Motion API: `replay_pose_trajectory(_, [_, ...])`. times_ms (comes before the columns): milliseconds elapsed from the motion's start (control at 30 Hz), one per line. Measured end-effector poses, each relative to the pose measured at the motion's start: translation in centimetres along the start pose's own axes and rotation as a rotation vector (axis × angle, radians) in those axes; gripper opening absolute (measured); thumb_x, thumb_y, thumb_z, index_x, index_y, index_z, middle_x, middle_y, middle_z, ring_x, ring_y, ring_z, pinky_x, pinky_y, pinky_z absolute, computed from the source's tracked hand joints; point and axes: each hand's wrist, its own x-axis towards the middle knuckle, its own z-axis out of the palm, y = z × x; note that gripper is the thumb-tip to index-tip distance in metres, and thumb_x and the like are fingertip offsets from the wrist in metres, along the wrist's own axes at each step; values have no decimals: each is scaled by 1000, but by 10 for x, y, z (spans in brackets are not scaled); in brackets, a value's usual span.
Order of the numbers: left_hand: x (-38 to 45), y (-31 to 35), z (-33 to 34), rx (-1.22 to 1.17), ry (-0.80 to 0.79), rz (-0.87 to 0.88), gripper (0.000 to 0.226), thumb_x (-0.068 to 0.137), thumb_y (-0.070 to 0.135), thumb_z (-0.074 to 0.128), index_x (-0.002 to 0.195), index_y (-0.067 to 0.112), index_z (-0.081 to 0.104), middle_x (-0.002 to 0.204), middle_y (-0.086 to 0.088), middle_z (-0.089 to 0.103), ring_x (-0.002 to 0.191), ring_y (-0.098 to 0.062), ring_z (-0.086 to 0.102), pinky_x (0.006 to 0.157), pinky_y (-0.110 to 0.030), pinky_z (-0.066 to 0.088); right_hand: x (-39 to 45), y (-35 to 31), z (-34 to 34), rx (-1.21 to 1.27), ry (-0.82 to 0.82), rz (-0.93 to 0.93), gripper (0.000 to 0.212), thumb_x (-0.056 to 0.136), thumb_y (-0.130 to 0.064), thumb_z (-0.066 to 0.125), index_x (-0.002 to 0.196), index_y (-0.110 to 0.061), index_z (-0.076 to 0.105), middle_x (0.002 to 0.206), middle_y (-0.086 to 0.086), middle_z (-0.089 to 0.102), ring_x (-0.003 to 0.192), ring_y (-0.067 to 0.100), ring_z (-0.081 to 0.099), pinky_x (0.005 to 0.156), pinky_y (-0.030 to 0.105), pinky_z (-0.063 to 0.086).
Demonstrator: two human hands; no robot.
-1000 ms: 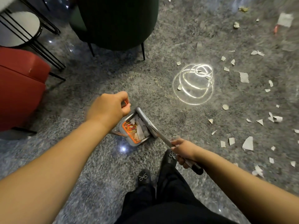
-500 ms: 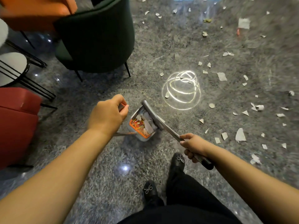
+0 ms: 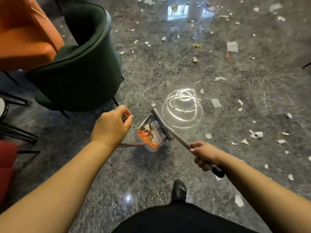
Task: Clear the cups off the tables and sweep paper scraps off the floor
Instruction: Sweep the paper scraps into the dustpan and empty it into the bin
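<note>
Broom handle (image 3: 183,142) is clamped in right grip (image 3: 204,154), dustpan handle (image 3: 125,117) pinched in left grip (image 3: 111,126), dustpan (image 3: 151,132) loaded with scraps, paper scraps (image 3: 216,103) scattered over floor (image 3: 151,174) ahead-right, green chair (image 3: 80,69) close on left.

Place: a café or lounge-style seating area is suggested.
Floor: polished grey stone floor (image 3: 151,73), in which ceiling lights are mirrored.
Seating: a dark green tub chair (image 3: 79,68) is set beside an orange chair (image 3: 21,36); a red seat (image 3: 6,158) is seen at left.
Litter: paper scraps (image 3: 216,103) are strewn widely.
</note>
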Motion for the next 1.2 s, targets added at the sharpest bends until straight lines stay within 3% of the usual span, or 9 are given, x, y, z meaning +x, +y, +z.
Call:
replay_pose_trajectory(133, [58, 16, 12, 9, 16, -13, 11, 90, 35, 66, 87, 25, 62, 75, 0, 66, 69, -26, 62, 56, -33, 48, 24, -49, -38, 18, 2, 4, 31, 101, -13, 39, 131, -16, 45, 47, 3, 38, 32, 12, 35, 40, 16, 32])
replay_pose_trajectory(333, [143, 12, 26, -35, 30, -44, 10, 89, 36, 66, 86, 27, 62, 73, 5, 65, 66, -19, 61, 56, -32, 50, 66, -126, -68, 6, -7, -2, 28, 101, -10, 35, 125, -16, 48, 56, 5, 36, 35, 12, 34, 41, 15, 30])
replay_pose_trajectory(433, [194, 2, 33, -44, 36, -47, 10, 88, 35, 67, 84, 27, 62, 68, 11, 59, 63, -17, 58, 56, -26, 43, 94, -166, -75, 22, 0, 10, 27, 101, -11, 36, 125, -16, 46, 56, 4, 35, 33, 12, 33, 41, 15, 29])
replay_pose_trajectory(633, [307, -25, 41, -57, -8, -30, 9, 87, 32, 69, 86, 24, 66, 75, 1, 69, 69, -23, 63, 61, -31, 50, 153, -254, -83, 36, 45, 40, 32, 102, -13, 38, 134, -18, 41, 56, 5, 36, 38, 13, 33, 41, 14, 29])
replay_pose_trajectory(867, [432, -38, 46, -97, -19, -29, 9, 85, 30, 72, 88, 23, 68, 78, -1, 72, 75, -27, 66, 64, -31, 49, 206, -358, -106, 33, 50, 19, 25, 102, -13, 39, 125, -17, 47, 53, 5, 40, 35, 11, 37, 40, 16, 31])
replay_pose_trajectory(1067, [549, -39, 71, -121, -11, -22, 8, 85, 32, 71, 86, 26, 65, 78, 1, 71, 75, -25, 66, 65, -34, 52, 274, -448, -151, -35, 70, -35, 25, 100, -9, 41, 121, -4, 53, 52, 6, 41, 35, 12, 38, 36, 16, 33])
replay_pose_trajectory(1200, [640, -33, 92, -120, -7, -58, 8, 86, 33, 70, 87, 27, 65, 78, 0, 70, 75, -26, 64, 63, -34, 51, 330, -522, -200, -10, 52, 18, 16, 101, -13, 40, 115, -19, 47, 53, 5, 38, 33, 11, 35, 39, 14, 30])
